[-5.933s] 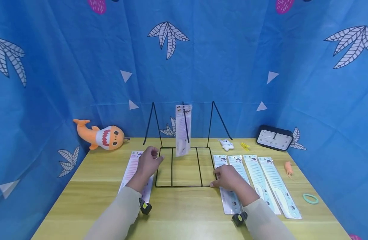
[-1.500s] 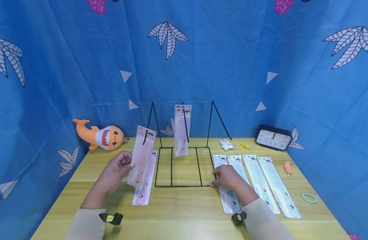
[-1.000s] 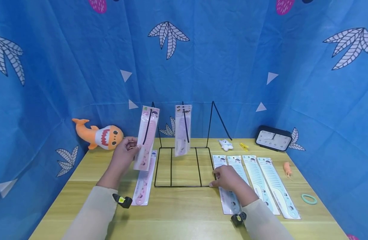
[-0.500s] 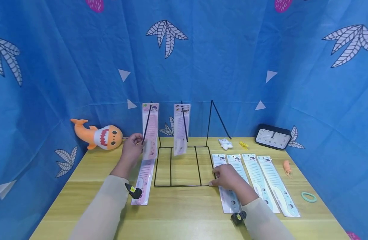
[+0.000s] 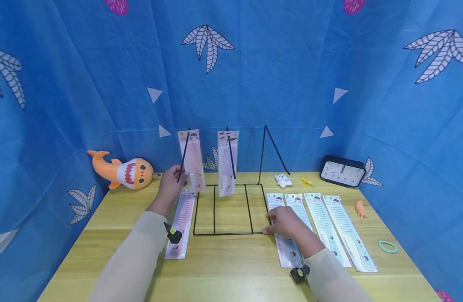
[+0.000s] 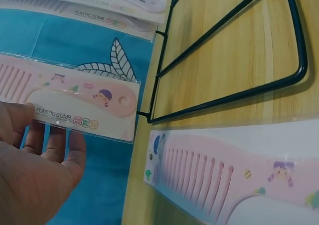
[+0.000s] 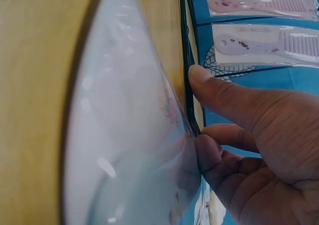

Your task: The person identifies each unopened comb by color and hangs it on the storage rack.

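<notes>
My left hand [image 5: 171,184] pinches the lower left edge of a packaged pink comb [image 5: 191,153], its thumb in front of the card and fingers behind. That comb hangs on the left prong of a black wire rack [image 5: 231,233], its lower end swung slightly right. Packaged lilac combs [image 5: 226,172] hang on the middle prong; the right prong [image 5: 277,149] is bare. Another packaged pink comb [image 6: 199,170] lies on the table below my left hand. With thumb and fingers, my right hand [image 7: 269,140] grips the rack's front right corner, over a packaged green-blue comb [image 5: 285,249].
More packaged green-blue combs [image 5: 327,230] lie in a row on the right. Behind them are a white bear toy [image 5: 283,180], a yellow clip [image 5: 306,182] and a clock [image 5: 342,171]. An orange plush shark [image 5: 122,170] sits back left; a green ring [image 5: 387,246] lies far right.
My left hand has lifted one pink comb off the table, brought it up to the left prong and hung it there. Its lower end has since swung right. My right hand stays on the rack.
</notes>
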`<move>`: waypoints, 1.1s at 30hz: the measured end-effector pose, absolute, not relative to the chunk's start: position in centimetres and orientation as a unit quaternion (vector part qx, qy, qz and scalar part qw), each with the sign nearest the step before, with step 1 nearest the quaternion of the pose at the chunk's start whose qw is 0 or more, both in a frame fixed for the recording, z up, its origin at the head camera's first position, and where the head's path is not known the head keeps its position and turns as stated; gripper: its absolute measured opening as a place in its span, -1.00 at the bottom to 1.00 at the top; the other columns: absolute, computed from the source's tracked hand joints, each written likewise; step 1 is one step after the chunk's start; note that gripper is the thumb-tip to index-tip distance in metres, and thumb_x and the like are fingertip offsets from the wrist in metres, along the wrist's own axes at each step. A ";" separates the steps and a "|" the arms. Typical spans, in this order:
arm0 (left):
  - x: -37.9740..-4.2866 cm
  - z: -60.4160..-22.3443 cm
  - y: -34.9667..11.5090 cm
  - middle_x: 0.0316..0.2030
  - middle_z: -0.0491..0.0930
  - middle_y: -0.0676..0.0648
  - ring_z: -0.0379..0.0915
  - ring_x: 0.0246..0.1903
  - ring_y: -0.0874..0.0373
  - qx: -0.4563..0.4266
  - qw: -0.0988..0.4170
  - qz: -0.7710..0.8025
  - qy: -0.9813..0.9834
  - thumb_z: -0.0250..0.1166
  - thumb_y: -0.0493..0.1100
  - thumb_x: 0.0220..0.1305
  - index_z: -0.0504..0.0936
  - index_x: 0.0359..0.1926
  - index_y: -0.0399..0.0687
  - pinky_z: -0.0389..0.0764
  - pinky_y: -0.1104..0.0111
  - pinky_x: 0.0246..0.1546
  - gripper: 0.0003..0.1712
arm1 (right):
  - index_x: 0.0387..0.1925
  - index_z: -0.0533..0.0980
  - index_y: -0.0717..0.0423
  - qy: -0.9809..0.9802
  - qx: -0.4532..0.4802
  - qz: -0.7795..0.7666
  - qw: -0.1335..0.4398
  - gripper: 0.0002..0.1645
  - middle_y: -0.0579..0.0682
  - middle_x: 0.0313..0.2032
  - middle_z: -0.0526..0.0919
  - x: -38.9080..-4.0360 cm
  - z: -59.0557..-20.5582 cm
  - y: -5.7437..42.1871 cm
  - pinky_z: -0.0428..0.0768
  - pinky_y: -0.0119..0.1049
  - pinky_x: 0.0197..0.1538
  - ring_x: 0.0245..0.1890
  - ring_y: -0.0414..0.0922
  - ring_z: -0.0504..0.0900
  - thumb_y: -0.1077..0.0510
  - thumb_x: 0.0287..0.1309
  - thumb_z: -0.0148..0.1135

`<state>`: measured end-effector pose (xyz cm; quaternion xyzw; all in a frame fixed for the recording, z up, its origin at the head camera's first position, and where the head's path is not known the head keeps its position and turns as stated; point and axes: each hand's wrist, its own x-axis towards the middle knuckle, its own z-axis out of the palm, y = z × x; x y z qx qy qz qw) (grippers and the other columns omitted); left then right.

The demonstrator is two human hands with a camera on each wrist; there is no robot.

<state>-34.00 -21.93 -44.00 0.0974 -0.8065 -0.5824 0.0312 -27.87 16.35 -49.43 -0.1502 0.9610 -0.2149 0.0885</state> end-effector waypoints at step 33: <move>-27.8 -49.1 -22.3 0.20 0.56 -0.38 0.55 0.05 -0.22 0.144 -0.073 -0.303 -0.939 0.60 -0.17 0.28 0.45 0.42 -0.32 0.72 -0.08 0.12 -0.21 | -0.57 0.41 -0.04 0.961 -0.144 -0.220 0.090 -0.43 -0.12 -0.55 0.33 -28.1 -49.8 16.3 0.22 -0.33 -0.38 -0.49 -0.16 0.30 -0.04 0.12 0.72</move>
